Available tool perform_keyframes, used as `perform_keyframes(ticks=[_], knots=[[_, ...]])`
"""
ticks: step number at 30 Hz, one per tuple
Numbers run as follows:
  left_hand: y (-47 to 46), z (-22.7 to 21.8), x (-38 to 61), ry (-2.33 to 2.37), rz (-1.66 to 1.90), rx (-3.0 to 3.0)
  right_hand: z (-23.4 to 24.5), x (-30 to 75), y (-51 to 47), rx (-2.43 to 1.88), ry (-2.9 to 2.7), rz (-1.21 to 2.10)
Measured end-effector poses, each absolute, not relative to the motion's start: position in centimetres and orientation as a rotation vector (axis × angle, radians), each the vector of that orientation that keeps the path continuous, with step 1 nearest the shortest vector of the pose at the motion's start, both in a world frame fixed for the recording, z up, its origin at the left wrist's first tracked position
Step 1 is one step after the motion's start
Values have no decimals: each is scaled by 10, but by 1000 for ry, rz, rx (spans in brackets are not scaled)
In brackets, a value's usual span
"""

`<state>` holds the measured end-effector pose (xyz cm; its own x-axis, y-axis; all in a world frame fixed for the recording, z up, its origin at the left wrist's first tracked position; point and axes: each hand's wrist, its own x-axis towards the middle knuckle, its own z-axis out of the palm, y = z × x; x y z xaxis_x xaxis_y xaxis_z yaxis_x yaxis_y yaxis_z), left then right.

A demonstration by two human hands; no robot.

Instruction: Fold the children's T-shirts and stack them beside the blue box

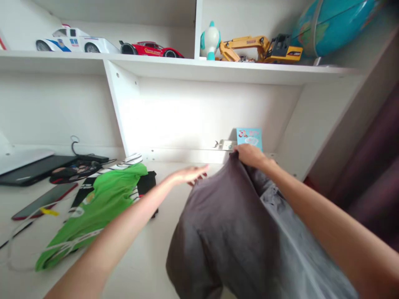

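A dark grey shirt (227, 216) hangs in front of me, spread downward from its upper edge. My right hand (249, 154) is closed on that edge at the top right corner. At the upper left of the cloth is my left hand (191, 173), fingers stretched out and apart; whether they touch the fabric I cannot tell. A lighter grey garment (299, 245) lies behind and to the right of the shirt, partly covered by it and by my right forearm.
Left of me lie a green shirt (115, 187) on other clothes, a tablet (46, 201), a laptop (34, 168) and cables. A blue booklet (249, 137) and power strip (229, 145) are behind my right hand. The shelf (156, 62) above holds toy vehicles and a globe (336, 25).
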<state>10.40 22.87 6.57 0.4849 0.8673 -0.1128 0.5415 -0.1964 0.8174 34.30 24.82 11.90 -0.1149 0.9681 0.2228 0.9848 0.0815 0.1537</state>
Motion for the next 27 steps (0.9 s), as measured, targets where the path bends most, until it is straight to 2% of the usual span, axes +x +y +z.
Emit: perform_keyframes(ticks=[2, 4, 6, 9, 14, 18, 21, 23, 27], knots=[[215, 9, 125, 1188, 184, 1946, 71, 333, 267, -2116, -2312, -325], [200, -30, 139, 1206, 149, 2152, 38, 334, 279, -2162, -2331, -273], [191, -48, 141, 1284, 195, 2278, 22, 344, 283, -2177, -2329, -258], [190, -42, 121, 1296, 269, 2146, 31, 371, 281, -2137, -2327, -271], [227, 12, 61, 986, 451, 1854, 80, 416, 266, -1945, -2384, -286], [280, 42, 56, 1285, 774, 2088, 91, 413, 267, -1908, -2187, -441], [304, 35, 76, 1683, 900, 2247, 75, 391, 280, -1896, -2142, -442], [306, 17, 86, 1743, 859, 2322, 54, 375, 284, -1895, -2130, -414], [290, -31, 80, 1515, 417, 2567, -12, 347, 260, -1813, -2306, -252]])
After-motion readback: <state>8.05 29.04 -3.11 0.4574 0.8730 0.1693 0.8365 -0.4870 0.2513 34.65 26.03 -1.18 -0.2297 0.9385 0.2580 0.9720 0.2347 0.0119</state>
